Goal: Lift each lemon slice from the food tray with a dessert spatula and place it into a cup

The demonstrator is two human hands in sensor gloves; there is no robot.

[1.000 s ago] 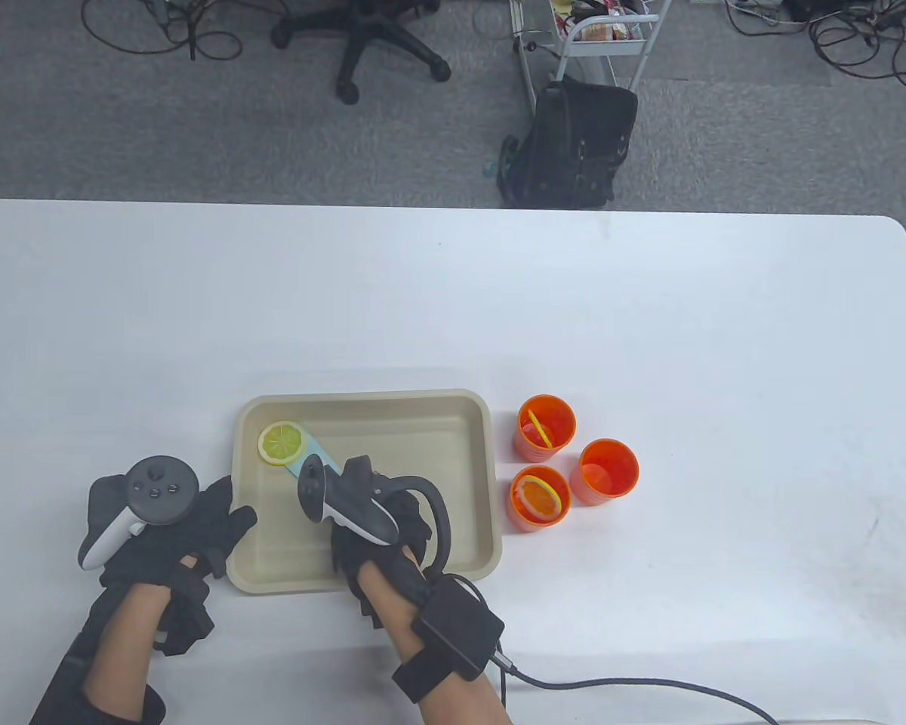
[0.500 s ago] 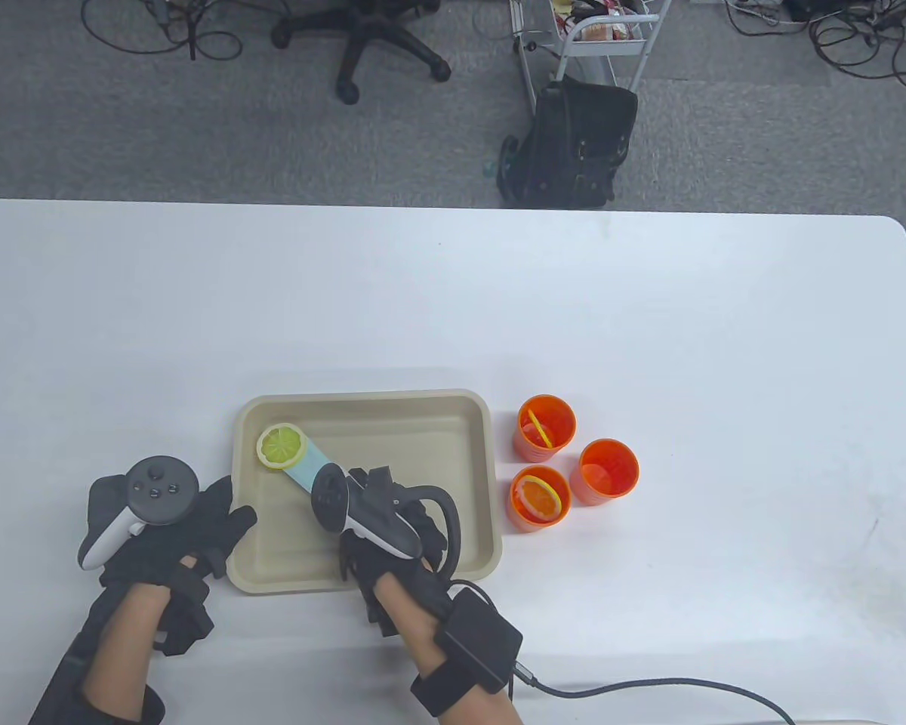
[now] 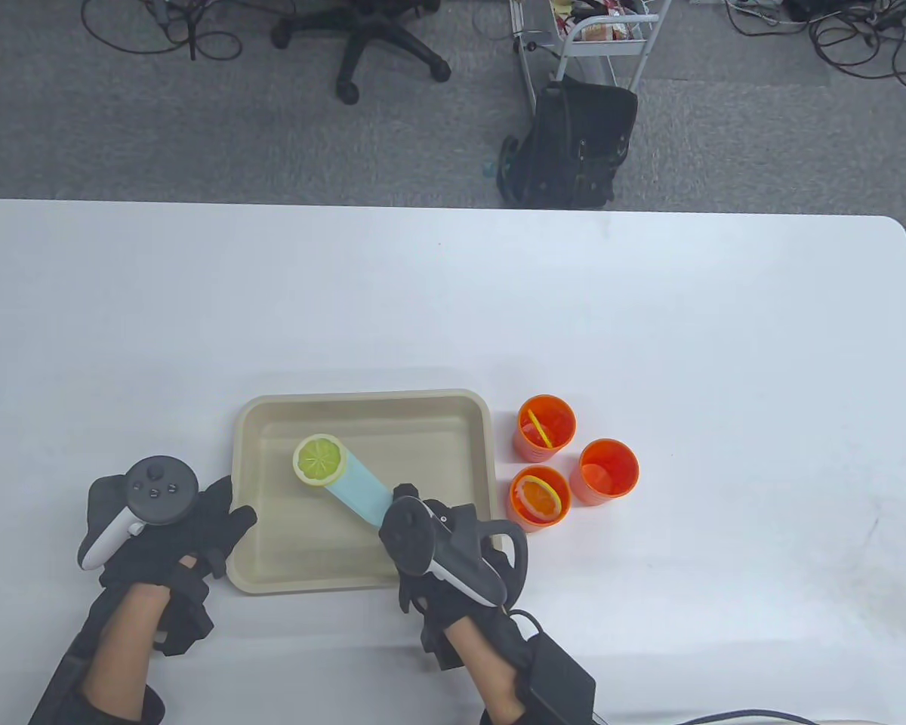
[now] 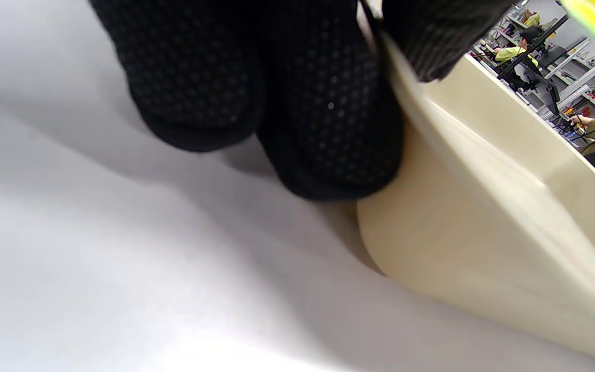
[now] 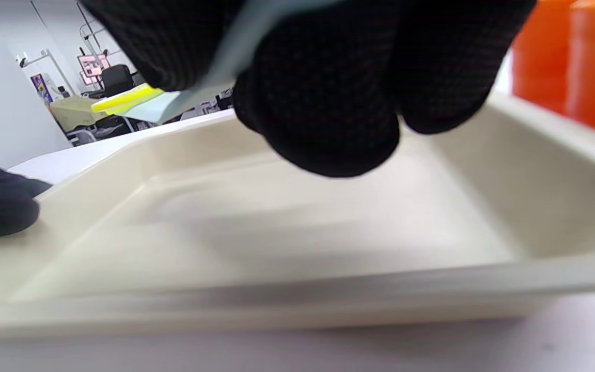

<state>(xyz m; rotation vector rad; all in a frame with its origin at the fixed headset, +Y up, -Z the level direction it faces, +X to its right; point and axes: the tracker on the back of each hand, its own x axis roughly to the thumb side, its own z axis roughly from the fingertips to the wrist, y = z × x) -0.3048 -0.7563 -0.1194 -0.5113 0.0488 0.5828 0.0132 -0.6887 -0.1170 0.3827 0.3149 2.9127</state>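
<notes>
On the white table, your left hand rests flat-fingered bracing the food tray at nine o'clock, so your right hand, gripping the dessert spatula, carries the lemon slice level toward the empty cup at three o'clock.

The gloved left hand lies flat with fingers extended forward, while the gloved right hand is raised with fingers curled closed beneath its tracker, forearm angled inward.
</notes>
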